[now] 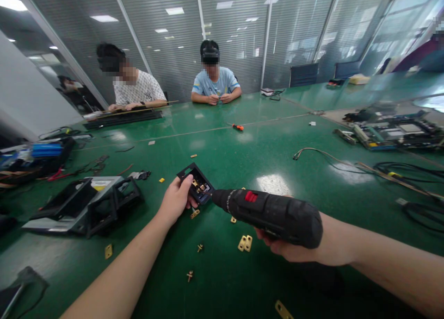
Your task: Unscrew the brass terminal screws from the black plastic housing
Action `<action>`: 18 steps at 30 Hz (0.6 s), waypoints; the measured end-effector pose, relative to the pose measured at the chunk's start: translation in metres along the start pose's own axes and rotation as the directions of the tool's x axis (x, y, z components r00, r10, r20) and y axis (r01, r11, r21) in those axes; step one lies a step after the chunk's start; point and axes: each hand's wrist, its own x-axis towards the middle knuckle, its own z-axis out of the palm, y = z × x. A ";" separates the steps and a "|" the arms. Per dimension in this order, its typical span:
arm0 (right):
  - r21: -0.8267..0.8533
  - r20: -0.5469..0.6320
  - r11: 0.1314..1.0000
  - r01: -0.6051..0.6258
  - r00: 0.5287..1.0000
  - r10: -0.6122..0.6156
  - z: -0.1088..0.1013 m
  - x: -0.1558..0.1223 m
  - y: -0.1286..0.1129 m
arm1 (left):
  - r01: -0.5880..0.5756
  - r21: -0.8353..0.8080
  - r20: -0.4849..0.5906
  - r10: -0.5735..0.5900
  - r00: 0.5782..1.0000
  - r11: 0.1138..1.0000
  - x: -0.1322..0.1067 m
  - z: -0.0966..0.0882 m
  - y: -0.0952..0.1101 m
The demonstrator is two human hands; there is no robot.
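Observation:
My left hand (177, 195) grips a small black open housing (197, 182) by its near left side, thumb on the rim. Brass-coloured parts show inside it. Wrapped round the handle of a black cordless drill (270, 217) with a red switch is my right hand (291, 252). The drill's nose points left at the housing's right edge; whether the bit touches a screw I cannot tell. Below the housing lie a brass plate (195, 213), two screws (190, 276) and a pair of brass plates (245, 243) side by side.
A black-and-grey frame (86, 201) stands left on the green table (222, 143). Cables (409, 171) and a circuit board (405, 128) lie right. An orange screwdriver (237, 127) is farther back. Two people (215, 83) sit across, hands on small work.

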 end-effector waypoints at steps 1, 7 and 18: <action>0.009 -0.021 1.000 -0.017 1.000 0.017 0.000 -0.001 0.001 | 0.000 -0.001 0.000 0.000 1.000 1.000 0.000 0.000 0.001; 0.032 -0.024 0.997 -0.067 0.997 0.068 0.002 0.000 -0.003 | 0.021 -0.016 -0.014 -0.021 1.000 1.000 -0.001 0.001 0.005; 0.079 -0.044 0.994 -0.081 0.995 0.085 0.004 0.004 -0.009 | 0.044 -0.034 -0.005 -0.044 0.999 0.998 -0.003 -0.001 0.004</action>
